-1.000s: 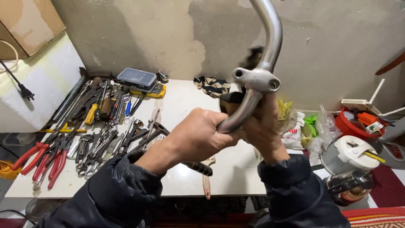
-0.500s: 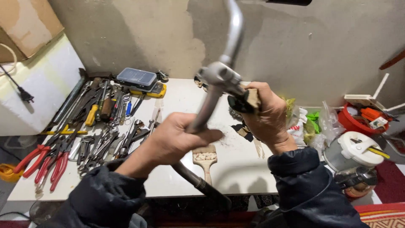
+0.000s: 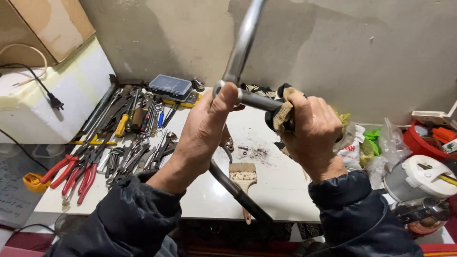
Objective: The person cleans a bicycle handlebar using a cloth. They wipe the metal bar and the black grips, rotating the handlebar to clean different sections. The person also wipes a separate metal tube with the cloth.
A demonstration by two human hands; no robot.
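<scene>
The left hand (image 3: 207, 126) is wrapping closed around the clamp of a curved grey metal handlebar (image 3: 245, 40), thumb pressing on the joint. The right hand (image 3: 312, 128) is gripping the bar's side stem through a tan and black cloth (image 3: 282, 114). The bar is being held in the air above the white surface (image 3: 285, 190), its lower tube slanting down toward the near edge. Below it a flat wooden paintbrush (image 3: 243, 175) is lying, with pliers and wrenches (image 3: 124, 143) spread at the left.

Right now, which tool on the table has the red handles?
The pliers at the left front end of the tool row. Their long handles are bright red, while the spanners beside them are bare grey metal and the screwdriver behind has a yellow handle.
</scene>
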